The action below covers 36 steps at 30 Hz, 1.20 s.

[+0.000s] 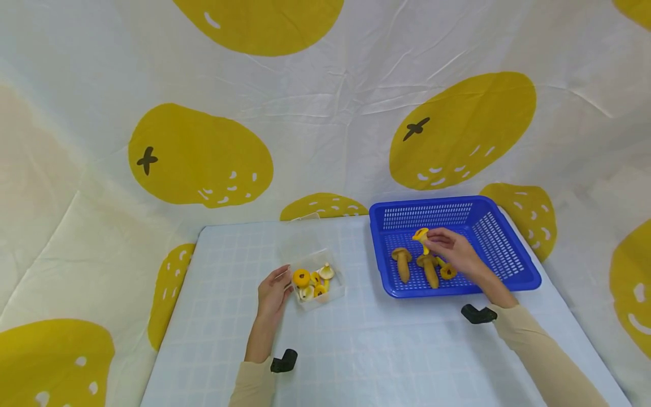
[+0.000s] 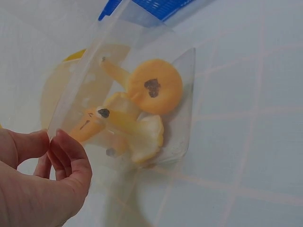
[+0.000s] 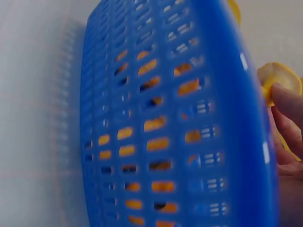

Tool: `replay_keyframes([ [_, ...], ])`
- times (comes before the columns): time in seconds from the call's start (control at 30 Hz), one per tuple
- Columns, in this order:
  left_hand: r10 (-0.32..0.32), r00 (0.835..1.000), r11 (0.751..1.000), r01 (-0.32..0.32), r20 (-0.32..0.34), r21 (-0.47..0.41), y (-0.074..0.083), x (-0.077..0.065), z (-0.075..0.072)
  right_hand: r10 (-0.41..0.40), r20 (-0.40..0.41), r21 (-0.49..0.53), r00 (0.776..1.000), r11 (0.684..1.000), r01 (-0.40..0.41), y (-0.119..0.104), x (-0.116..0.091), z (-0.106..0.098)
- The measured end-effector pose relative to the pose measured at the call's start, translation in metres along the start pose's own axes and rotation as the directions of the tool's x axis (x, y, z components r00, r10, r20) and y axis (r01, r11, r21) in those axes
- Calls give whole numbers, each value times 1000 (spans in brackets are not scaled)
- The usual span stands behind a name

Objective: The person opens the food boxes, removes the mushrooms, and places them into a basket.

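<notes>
In the head view my right hand (image 1: pixel 455 249) pinches a yellow mushroom (image 1: pixel 421 235) above the blue basket (image 1: pixel 407 293). The right wrist view shows the mushroom's pale flared cap (image 3: pixel 286 78) at the fingertips, beyond the basket's slotted wall (image 3: pixel 142 109). Beneath that hand, two brown mushrooms (image 1: pixel 403 265) and a yellow one (image 1: pixel 448 273) lie in the basket. My left hand (image 1: pixel 273 291) pinches the edge of a clear plastic box (image 1: pixel 337 293) between thumb and fingers. Several yellow and whitish mushrooms (image 2: pixel 155 86) are inside the box.
Behind the box its translucent lid (image 1: pixel 300 240) stands raised. A pale checked cloth covers the table (image 1: pixel 234 254). At the back hangs a white curtain (image 1: pixel 325 141) printed with large yellow fruit shapes, close behind the basket.
</notes>
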State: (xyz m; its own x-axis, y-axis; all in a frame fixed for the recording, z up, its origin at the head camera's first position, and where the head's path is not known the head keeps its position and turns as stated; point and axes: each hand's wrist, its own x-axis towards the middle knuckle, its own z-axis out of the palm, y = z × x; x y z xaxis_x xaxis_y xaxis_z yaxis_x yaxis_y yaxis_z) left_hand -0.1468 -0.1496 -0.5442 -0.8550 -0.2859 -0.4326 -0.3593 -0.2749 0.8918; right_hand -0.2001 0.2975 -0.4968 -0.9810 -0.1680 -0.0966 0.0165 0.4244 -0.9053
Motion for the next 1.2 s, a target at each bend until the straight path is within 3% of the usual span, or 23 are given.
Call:
replay_keyframes([
  [0.4,-5,1000,1000,5,7,18,-1,2,-2,52,-55,-106,997,993,-57,30,-2,-24],
  [0.7,3,1000,1000,-3,14,20,-1,1,-2,47,-39,-139,998,989,-52,44,-3,-36],
  [0.97,-3,1000,1000,3,12,13,-1,1,-1,139,-23,-326,990,935,-139,55,5,-43],
  [1.2,3,1000,1000,-3,16,-1,-2,2,-2,151,31,-403,988,907,-126,57,6,-43],
])
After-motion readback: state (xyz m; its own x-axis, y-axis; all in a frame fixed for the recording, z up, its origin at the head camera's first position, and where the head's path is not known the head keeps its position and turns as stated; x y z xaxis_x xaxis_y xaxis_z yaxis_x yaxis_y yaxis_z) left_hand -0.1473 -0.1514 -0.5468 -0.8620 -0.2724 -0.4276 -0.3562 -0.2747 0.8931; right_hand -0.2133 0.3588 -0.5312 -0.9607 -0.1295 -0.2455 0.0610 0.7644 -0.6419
